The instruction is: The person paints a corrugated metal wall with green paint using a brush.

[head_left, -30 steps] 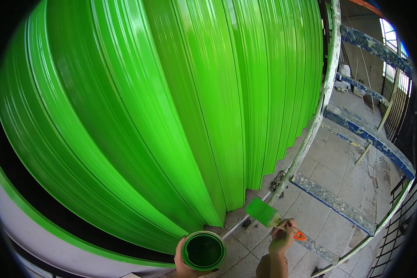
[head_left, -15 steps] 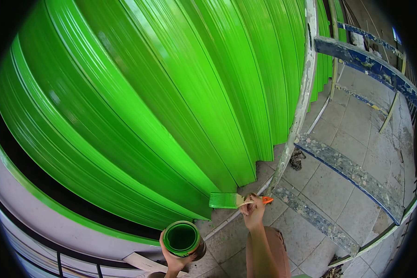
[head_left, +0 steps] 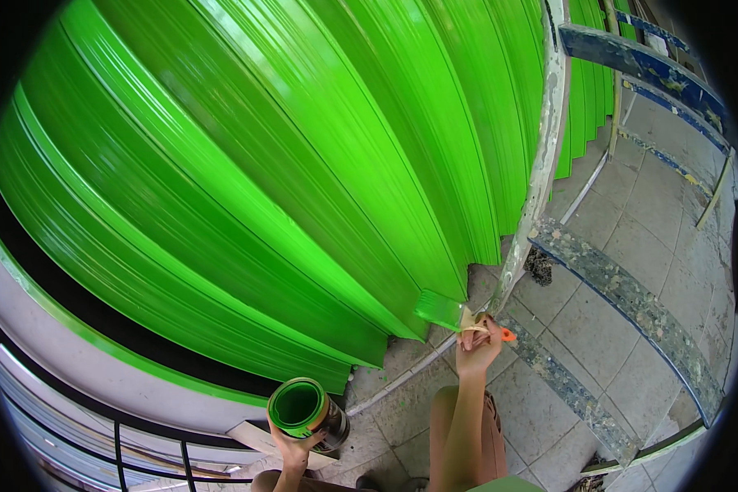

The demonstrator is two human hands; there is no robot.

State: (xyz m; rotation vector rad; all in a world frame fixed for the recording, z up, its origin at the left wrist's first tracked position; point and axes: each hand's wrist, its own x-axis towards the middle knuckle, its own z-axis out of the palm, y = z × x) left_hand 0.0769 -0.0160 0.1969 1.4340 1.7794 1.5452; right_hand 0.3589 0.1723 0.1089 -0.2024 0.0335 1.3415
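Observation:
In my right hand is a wide paintbrush, its bristles coated in bright green and its orange handle end poking out past my fingers. The bristles lie at the lower edge of a ribbed metal panel, which is glossy green all over; whether they touch it I cannot tell. My left hand is wrapped round a paint can at the lower middle. Its open top faces up, with green paint inside and smeared on the rim.
A paint-spattered ladder with blue and grey steps stands to the right, on grey floor tiles. Black railings run along the lower left beside a pale wall edge. A dark clump lies by the ladder.
My right hand has moved right and up with the paintbrush, along the panel's lower edge. The paint can in my left hand has shifted slightly left and up. The view has turned a little.

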